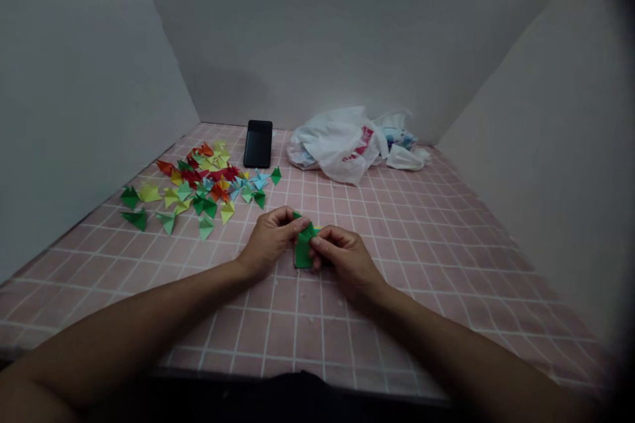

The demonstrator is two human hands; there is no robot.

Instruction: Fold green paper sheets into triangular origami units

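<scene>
Between both hands, a small piece of folded green paper (309,232) is gripped above the middle of the table. My left hand (272,238) pinches its upper left side between thumb and fingers. From the right, my right hand (347,259) pinches its lower right edge, thumb on top. Just beneath lies more green paper (303,258), seemingly the top of a small stack with a bit of yellow showing at its far edge. Fingers hide part of both. Several folded paper pieces (204,205) in red, orange, yellow, green and blue are scattered to the left.
A black phone (258,144) lies near the back wall. White plastic bags (342,142), one with red print, sit crumpled at the back right. The pink checked tablecloth (431,258) covers the table, with pale walls (317,33) at the back and both sides.
</scene>
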